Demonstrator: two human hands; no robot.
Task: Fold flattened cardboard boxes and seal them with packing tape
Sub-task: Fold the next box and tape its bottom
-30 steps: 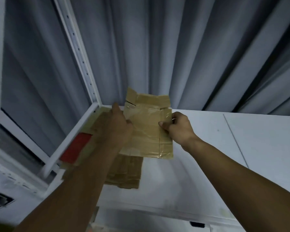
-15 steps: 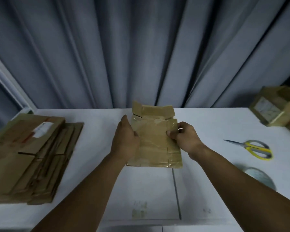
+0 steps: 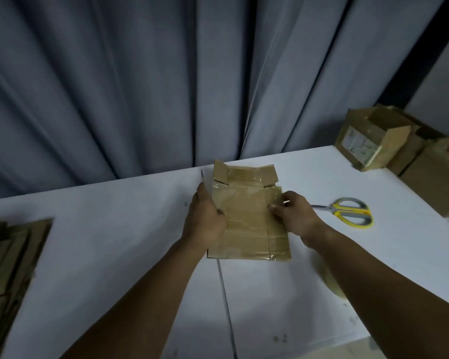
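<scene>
**Flattened cardboard box** (image 3: 246,221): is sitting mid-surface (image 3: 114,229) between both hands, flaps pointing away. I cannot tell whether it is resting or lifted.
**Left hand** (image 3: 205,224): is gripping the left edge.
**Right hand** (image 3: 293,216): is pinching the right edge. This two-sided hold is probably readying the walls to be pulled open.
**Stack of flattened boxes** (image 3: 11,255): is lying far left, likely as supply.
**Scissors** (image 3: 353,211) and a blurred pale disc (image 3: 329,281), perhaps tape: are lying near the right hand, within reach for sealing.
**Assembled boxes** (image 3: 368,141): are standing far right, well apart.
</scene>
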